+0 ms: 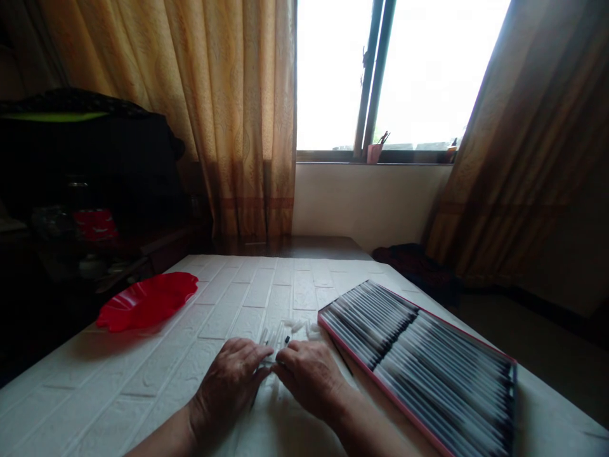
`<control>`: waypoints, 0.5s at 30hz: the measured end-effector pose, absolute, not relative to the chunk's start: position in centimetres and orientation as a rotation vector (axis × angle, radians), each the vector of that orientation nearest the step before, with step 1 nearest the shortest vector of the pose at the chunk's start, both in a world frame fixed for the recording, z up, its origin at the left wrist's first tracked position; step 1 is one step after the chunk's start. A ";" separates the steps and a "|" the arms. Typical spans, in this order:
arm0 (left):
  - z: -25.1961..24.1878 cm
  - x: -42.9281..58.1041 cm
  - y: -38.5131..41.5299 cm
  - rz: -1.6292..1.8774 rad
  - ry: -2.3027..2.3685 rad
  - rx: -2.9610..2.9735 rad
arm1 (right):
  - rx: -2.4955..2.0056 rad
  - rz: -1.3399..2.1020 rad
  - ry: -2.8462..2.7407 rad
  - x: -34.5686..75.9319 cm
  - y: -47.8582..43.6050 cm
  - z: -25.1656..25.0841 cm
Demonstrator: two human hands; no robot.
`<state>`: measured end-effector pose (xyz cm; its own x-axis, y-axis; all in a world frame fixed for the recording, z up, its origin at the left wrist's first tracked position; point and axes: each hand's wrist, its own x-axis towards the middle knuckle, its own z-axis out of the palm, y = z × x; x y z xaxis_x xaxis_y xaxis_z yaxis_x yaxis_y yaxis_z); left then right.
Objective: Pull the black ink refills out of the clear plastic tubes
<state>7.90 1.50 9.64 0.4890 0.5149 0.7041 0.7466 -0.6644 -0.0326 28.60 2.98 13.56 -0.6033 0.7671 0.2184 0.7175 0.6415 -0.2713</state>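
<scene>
My left hand [235, 371] and my right hand [311, 376] meet over the middle of the table, thumbs and fingertips pinched close together. Whatever lies between them is small and mostly covered by the fingers, so I cannot make it out. Just beyond the fingertips lie several clear, slender pieces [283, 330], blurred, with a small black bit [287, 339] among them. To the right of my right hand is a shallow red-edged box [380, 371], filled with two rows of slim pen-like sticks [432, 362] with dark ends.
A red scalloped plate [150, 301] sits at the table's left side. White brick-patterned sheeting [166, 355] covers the table. A dark cabinet [166, 244] stands at the left. Behind are curtains [242, 114] and a window with a pink cup [373, 153] on its sill.
</scene>
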 end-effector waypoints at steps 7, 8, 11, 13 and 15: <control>11.9 6.2 2.9 -0.927 -0.978 -2.424 | -1.273 0.454 -2.306 31.3 5.1 13.6; 11.9 5.8 3.1 -0.944 -0.986 -2.415 | -1.289 0.494 -2.270 31.8 5.6 13.5; 11.1 5.2 3.8 -0.989 -0.983 -2.416 | -1.311 0.713 -2.147 32.3 6.3 12.8; 10.3 4.9 4.2 -1.019 -0.971 -2.433 | -1.315 0.918 -2.054 32.1 6.2 12.3; 9.6 4.6 4.5 -1.050 -0.984 -2.436 | -1.334 1.103 -1.980 31.8 5.9 12.1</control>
<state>4.58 4.46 9.58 0.4949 0.4707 0.7305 0.6984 -0.7156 -0.0120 31.81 5.93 12.11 -0.3901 0.9203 -0.0291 0.5094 0.1893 -0.8395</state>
